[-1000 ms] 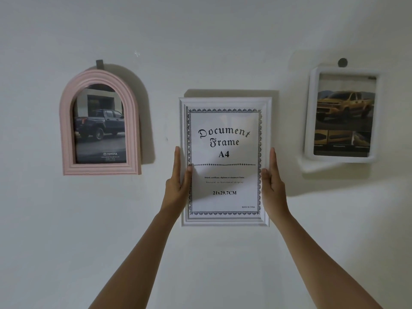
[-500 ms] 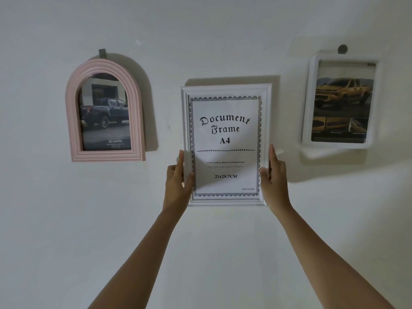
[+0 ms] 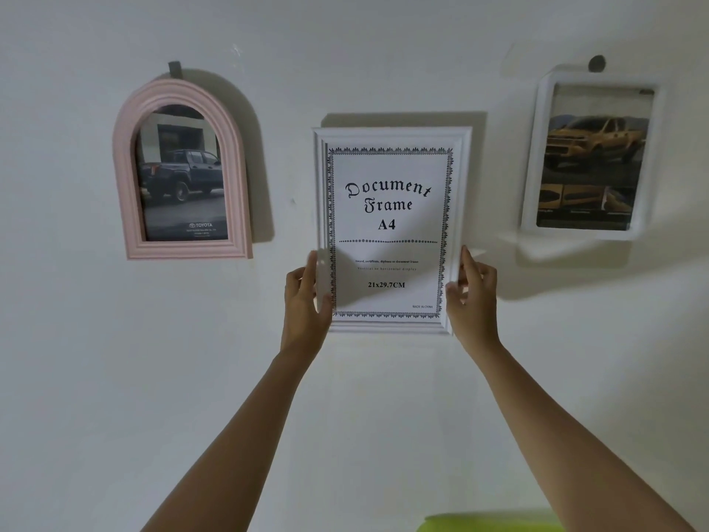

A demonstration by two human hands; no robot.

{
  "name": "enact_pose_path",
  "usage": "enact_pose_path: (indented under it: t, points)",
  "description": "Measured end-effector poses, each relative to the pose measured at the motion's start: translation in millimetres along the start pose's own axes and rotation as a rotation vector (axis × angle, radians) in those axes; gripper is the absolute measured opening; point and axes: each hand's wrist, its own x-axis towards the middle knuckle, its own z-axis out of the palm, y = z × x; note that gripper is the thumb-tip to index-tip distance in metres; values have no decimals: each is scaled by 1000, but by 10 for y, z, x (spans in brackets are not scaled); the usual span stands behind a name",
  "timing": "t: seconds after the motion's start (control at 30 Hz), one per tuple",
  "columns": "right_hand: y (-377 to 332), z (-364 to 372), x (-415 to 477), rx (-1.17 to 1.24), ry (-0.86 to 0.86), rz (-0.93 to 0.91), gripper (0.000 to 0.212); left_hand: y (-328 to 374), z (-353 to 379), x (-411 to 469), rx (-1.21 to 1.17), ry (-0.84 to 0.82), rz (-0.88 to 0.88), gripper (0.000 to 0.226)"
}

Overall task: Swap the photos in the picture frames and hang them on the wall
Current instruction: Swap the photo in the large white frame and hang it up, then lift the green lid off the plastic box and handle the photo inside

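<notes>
White document frame point(image 3: 391, 138) upright against wall point(image 3: 383, 51), right of pink arched frame point(image 3: 123, 178). My left hand point(image 3: 305, 301) gripped its lower left edge, my right hand point(image 3: 474, 297) lower right edge.

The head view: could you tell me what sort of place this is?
Probably a room in a home: a plain white wall with a pink arched frame and a white frame holding truck photos, and a document frame being hung.
</notes>
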Motion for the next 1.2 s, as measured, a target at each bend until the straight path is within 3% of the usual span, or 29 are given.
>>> enact_pose_path:
  t: [0.43, 0.6, 0.97, 1.2]
  points:
    - [-223, -370, -248, -51, -143, 122, 54, 323, -308, -132, 135, 14, -4, 56]
    - [-167, -841, -710, -295, -333, 158, 49, 472, -216, -591, 124, -74, -41, 46]
    - [1126, -2095, -2288, -735, -741, 549, 53, 338, 742, -2581, 492, -612, -175, 53]
    - [1996, -2563, -3060, -827, -1009, 723, 58, 178, 1284, -3722, 637, -835, -485, 64]
